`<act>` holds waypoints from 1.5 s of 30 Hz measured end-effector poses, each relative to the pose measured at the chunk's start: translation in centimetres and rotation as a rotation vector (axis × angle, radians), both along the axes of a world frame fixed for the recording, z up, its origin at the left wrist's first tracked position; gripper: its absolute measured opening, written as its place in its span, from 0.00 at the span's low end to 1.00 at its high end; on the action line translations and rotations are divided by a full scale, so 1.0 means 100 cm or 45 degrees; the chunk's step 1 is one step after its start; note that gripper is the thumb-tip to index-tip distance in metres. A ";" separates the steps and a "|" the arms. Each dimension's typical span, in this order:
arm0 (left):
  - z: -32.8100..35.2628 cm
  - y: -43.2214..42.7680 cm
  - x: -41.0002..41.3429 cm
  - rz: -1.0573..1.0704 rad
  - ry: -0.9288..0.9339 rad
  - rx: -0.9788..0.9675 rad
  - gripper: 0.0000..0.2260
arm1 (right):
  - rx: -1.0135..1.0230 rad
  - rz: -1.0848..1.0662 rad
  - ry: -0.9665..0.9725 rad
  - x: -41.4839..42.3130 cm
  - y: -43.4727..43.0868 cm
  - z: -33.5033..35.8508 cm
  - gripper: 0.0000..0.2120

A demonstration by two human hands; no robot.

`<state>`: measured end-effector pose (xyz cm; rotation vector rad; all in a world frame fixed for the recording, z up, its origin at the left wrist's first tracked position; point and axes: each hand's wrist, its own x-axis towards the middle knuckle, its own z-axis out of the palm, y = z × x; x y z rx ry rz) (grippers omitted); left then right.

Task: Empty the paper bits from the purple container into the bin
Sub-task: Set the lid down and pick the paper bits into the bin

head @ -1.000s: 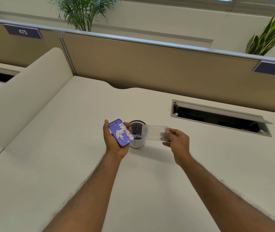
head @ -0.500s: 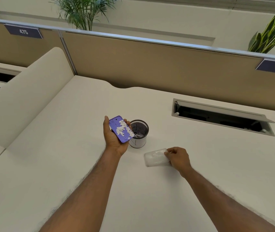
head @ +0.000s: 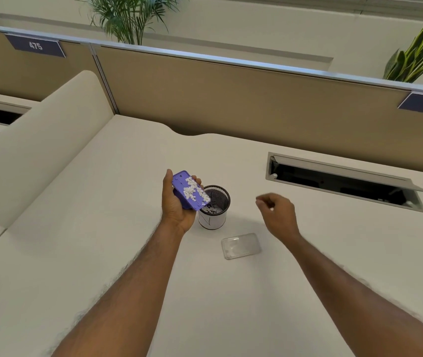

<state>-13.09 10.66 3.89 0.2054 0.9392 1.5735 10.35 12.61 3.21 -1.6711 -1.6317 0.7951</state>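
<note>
- The purple container [head: 189, 190], strewn with paper bits [head: 192, 189], is grasped in the left hand [head: 177, 204] and tilted over the bin [head: 214, 207].
- Nothing is held in the loosely curled right hand [head: 278, 215].
- A clear lid [head: 241, 246] lies on the desk [head: 102, 228], nearer its front edge than the bin.

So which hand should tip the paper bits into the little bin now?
Left. The left hand already holds the purple container, tilted over the bin, with paper bits on it. The right hand is empty, off to the side.

Single head-worn view, angled forward and down, desk [head: 102, 253] seemingly near
</note>
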 end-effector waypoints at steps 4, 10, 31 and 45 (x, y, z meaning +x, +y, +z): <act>0.003 0.007 0.003 -0.034 0.058 0.000 0.20 | 0.252 0.276 0.030 -0.038 0.020 0.040 0.03; 0.001 0.015 0.007 -0.064 0.185 -0.046 0.21 | 0.326 0.721 -0.195 -0.080 0.032 0.061 0.09; 0.001 0.026 0.000 -0.057 0.184 -0.033 0.23 | 0.318 0.951 -0.518 -0.078 0.036 0.041 0.16; 0.000 0.025 0.000 -0.028 0.194 -0.016 0.20 | 0.300 0.894 -0.377 -0.078 0.031 0.040 0.14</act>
